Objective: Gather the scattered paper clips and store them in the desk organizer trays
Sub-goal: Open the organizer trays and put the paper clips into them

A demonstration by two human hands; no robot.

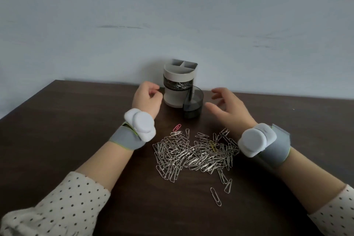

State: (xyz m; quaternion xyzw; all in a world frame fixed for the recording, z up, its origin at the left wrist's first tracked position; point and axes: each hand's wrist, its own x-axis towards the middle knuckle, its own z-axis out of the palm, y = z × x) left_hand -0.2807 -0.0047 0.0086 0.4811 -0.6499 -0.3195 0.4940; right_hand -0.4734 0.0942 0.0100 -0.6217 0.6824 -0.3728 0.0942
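A pile of silver paper clips (193,154) lies on the dark wooden desk (57,130), with a pink clip (177,127) at its far edge and a yellow one (212,144) inside. Behind it stands a grey cylindrical desk organizer (177,82). Its upper smoky tray is closed and holds clips; its lower smoky tray (193,104) is swung out to the right and looks empty. My left hand (146,99) hovers left of the organizer, fingers curled loosely, holding nothing I can see. My right hand (229,106) is just right of the lower tray, fingers spread.
A few stray clips (215,196) lie nearer to me, right of the pile. The organizer stands against a pale wall (172,15) at the desk's far edge. Both wrists carry grey bands with white pods.
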